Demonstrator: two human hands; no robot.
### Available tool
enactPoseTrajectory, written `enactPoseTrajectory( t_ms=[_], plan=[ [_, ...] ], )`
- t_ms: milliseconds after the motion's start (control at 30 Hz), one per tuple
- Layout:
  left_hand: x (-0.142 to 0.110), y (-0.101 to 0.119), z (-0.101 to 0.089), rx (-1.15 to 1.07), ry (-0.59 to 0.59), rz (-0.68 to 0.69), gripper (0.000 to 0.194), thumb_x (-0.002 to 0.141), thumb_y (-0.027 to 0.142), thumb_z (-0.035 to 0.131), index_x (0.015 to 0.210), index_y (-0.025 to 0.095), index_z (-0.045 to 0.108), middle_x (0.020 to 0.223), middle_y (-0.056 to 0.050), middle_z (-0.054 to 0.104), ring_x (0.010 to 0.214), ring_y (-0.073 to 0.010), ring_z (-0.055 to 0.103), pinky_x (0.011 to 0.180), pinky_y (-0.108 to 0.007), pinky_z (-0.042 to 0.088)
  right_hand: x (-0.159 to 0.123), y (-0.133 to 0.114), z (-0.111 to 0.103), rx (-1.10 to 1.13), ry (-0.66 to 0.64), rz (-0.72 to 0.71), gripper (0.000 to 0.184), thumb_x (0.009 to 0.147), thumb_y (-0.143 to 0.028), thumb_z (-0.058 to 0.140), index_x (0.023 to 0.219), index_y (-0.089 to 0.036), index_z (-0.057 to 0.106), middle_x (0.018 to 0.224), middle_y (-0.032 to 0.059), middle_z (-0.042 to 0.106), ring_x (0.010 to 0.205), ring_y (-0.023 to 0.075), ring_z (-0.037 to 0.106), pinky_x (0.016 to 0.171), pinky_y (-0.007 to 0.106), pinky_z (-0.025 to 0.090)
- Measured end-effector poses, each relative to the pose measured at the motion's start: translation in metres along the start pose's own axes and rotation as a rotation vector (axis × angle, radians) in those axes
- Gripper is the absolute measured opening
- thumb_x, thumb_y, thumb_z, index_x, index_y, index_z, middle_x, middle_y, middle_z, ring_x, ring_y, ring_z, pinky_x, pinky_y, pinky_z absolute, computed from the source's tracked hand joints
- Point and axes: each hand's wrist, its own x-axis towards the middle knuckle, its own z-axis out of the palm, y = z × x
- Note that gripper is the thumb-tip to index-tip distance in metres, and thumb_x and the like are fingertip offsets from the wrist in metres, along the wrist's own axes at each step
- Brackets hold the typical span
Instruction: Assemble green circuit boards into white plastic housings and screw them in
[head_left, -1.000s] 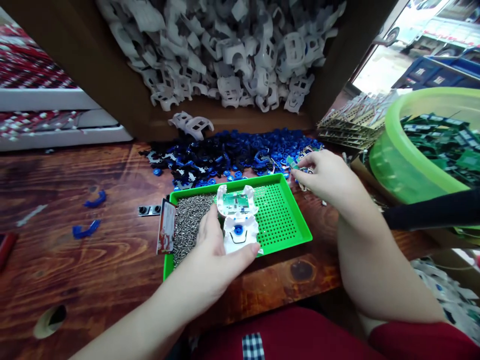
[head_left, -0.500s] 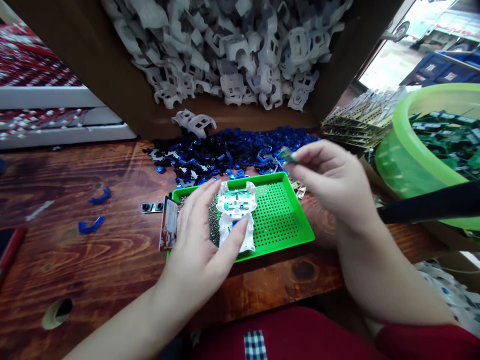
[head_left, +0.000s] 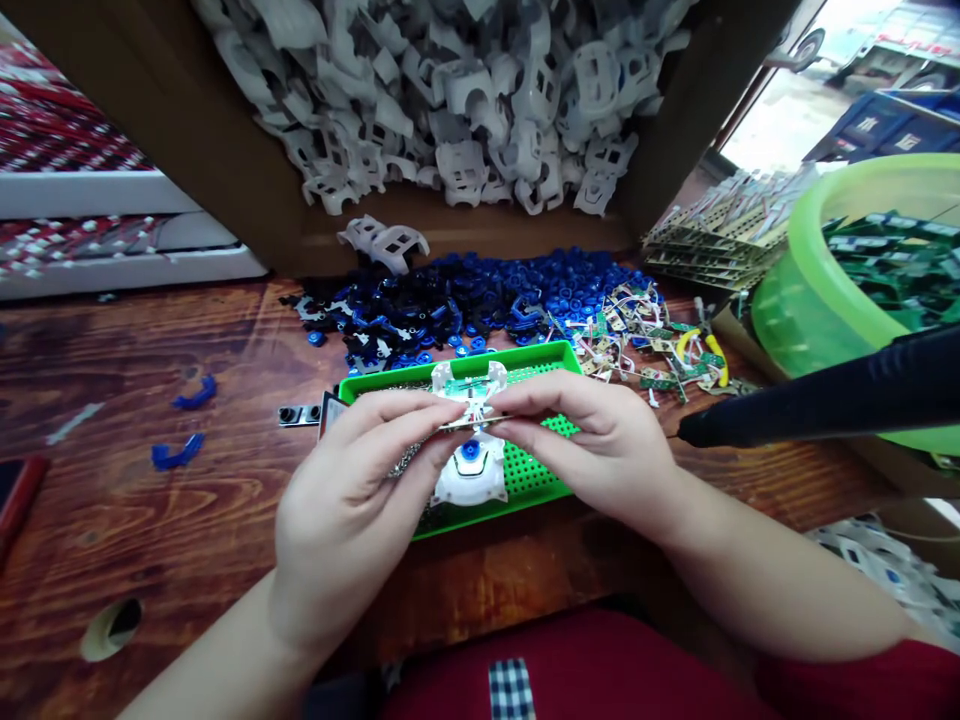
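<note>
My left hand [head_left: 367, 470] and my right hand [head_left: 592, 445] meet over the green perforated tray [head_left: 540, 490]. Between their fingertips they pinch a small circuit board [head_left: 477, 422], seen almost edge-on, with a white connector on top. Beneath it a white plastic housing [head_left: 470, 480] lies in the tray, with a round blue button near its middle. A green board shows in the housing's far part; the fingers and the held board hide some of it. Small metal screws [head_left: 409, 455] fill the tray's left side, partly covered by my left hand.
Blue and black plastic parts [head_left: 465, 300] are heaped behind the tray, beside small wired boards [head_left: 630, 335]. A box of white shells [head_left: 465, 170] stands at the back. On the right are a green tub [head_left: 795, 270] of boards and a black tool [head_left: 810, 395] pointing inward.
My right hand has brought the small circuit board left, from above the heap to over the housing. My left hand has lifted off the housing and now grips the board too.
</note>
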Motion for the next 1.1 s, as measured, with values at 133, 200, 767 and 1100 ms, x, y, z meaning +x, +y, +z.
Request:
enactPoseTrajectory(
  t_ms=[133,200,767,1100],
  plan=[
    [0.000,0.003,-0.001,-0.032,-0.036,-0.054,0.023,0.079,0.011,0.063,0.096,0.027,0.066,0.087,0.003,0.066,0.078,-0.0111,0.062,0.073,-0.024,0.052,0.002,-0.002,-0.002,0.020,-0.030,0.049,0.007,0.081,-0.021,0.063,0.087,-0.018,0.067,0.084,-0.0027,0.069,0.078,0.0056,0.064,0.075,0.014,0.052],
    [0.000,0.004,-0.001,-0.048,-0.066,-0.084,0.020,0.081,0.013,0.062,0.095,0.027,0.067,0.084,0.003,0.066,0.077,-0.0111,0.062,0.071,-0.024,0.052,0.004,-0.002,-0.005,0.016,-0.082,0.077,0.006,0.081,-0.021,0.063,0.085,-0.019,0.068,0.081,-0.0021,0.068,0.075,0.0069,0.063,0.073,0.017,0.052],
    [0.013,0.000,-0.015,0.148,-0.216,-0.075,0.029,0.083,0.031,0.061,0.108,0.016,0.064,0.107,-0.008,0.066,0.100,-0.0187,0.061,0.090,-0.032,0.049,0.002,0.018,-0.015,-0.319,-0.087,-0.258,0.024,0.082,-0.012,0.058,0.104,-0.022,0.059,0.097,0.0021,0.065,0.089,0.0122,0.061,0.081,0.026,0.052],
    [0.073,-0.092,-0.027,0.490,-0.385,-0.341,0.032,0.081,0.022,0.050,0.109,0.017,0.065,0.112,-0.010,0.062,0.105,-0.0227,0.058,0.096,-0.034,0.042,0.004,0.032,-0.010,0.114,0.037,0.227,0.018,0.080,-0.032,0.064,0.096,-0.024,0.062,0.089,0.0014,0.065,0.081,0.0125,0.063,0.073,0.025,0.054]
  ],
)
